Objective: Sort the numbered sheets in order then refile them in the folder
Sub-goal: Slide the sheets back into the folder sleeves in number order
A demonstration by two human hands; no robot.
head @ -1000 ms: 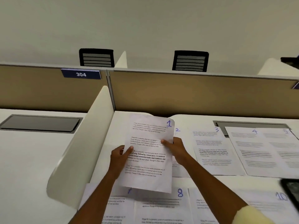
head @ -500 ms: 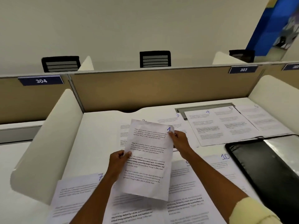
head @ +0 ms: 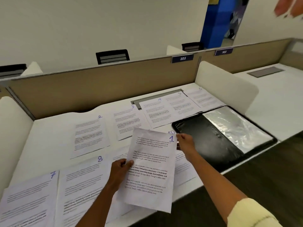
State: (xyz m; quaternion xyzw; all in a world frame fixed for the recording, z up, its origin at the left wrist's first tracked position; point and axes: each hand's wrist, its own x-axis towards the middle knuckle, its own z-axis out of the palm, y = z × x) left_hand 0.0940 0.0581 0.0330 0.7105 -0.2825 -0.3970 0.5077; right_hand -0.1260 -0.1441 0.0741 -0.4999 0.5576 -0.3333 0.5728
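Left hand (head: 120, 169) pinches the left edge of the white printed paper sheet marked 1 (head: 150, 169), thumb on top; right hand (head: 186, 141) pinches its top right corner. Sheet held up between both, off the desk. Open black plastic folder with clear sleeve (head: 221, 133) lies just right of the right hand. Sheet looks light, floppy, slightly crumpled, tears easily; best held at opposite edges.

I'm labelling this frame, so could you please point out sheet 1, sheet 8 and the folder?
sheet 1 (head: 150, 167): head view, middle of the held page's printed text.
sheet 8 (head: 83, 179): head view, upper text area.
folder (head: 205, 136): head view, bare black left inside cover.
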